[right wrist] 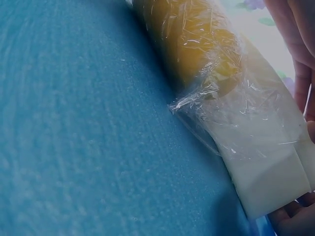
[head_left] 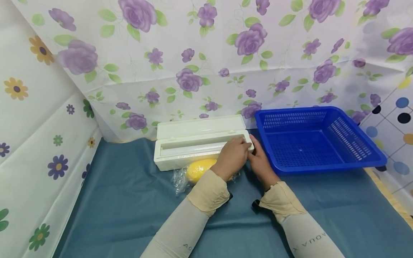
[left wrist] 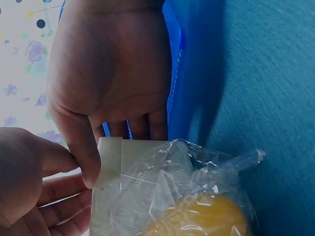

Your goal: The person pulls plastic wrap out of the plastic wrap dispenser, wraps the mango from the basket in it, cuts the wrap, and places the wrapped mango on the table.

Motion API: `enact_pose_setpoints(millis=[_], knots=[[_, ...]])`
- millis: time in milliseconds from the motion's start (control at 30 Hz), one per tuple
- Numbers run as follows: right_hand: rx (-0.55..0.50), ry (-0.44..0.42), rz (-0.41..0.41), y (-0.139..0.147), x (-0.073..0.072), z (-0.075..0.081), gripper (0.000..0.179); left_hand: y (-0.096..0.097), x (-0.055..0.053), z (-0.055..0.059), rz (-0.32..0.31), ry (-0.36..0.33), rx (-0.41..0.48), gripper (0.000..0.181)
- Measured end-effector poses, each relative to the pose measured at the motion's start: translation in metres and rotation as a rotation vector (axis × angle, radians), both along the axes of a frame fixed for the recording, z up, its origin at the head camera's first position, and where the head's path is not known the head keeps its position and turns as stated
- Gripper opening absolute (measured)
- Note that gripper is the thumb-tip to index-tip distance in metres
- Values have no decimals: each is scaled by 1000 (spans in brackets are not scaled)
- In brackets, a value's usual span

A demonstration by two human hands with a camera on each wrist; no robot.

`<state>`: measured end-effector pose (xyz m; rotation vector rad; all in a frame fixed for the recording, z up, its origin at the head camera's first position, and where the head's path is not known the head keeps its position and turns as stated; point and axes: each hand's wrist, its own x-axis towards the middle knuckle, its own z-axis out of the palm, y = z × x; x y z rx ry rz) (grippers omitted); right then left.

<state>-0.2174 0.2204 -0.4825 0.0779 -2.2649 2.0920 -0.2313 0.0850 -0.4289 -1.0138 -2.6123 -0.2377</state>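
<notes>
A long white plastic wrap box lies on the blue cloth with its lid raised at the back. Inside is a white roll. My right hand grips the box's right end, thumb at the top edge and fingers around the end face. Over that same end bends my left hand, its fingertips at the open top beside the right thumb; what they pinch, if anything, I cannot tell. Against the box front rests a rounded yellow object in crinkled clear film, partly hidden by the left hand.
A blue perforated plastic basket stands close to the right of the box. Flowered sheeting hangs behind, and more patterned sheets enclose both sides. Blue cloth covers the table.
</notes>
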Motion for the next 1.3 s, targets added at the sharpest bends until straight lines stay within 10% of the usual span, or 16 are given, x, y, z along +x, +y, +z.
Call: enact_pose_setpoints(millis=[1300], knots=[[9,-4,6,2,-3,-2,71,1,0,0,-13,-22,22,29]])
